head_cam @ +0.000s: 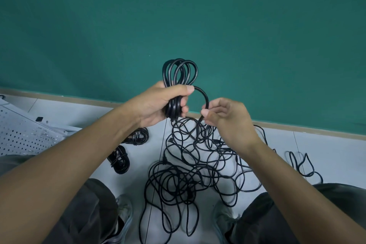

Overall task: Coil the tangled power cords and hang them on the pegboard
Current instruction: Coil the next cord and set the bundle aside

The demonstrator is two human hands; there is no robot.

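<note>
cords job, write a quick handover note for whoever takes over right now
Left hand: grips a half-made coil, loops standing up out of the fist.
Right hand: pinches the same cord's free run, ready to lay the next loop.
Done: two finished coils lie on the floor by the left knee.
Left: the cord in hand trails down into the tangled pile between the feet; one more loose cord lies to the right.
Pegboard lies at far left; nothing is seen hanging on it.
</note>
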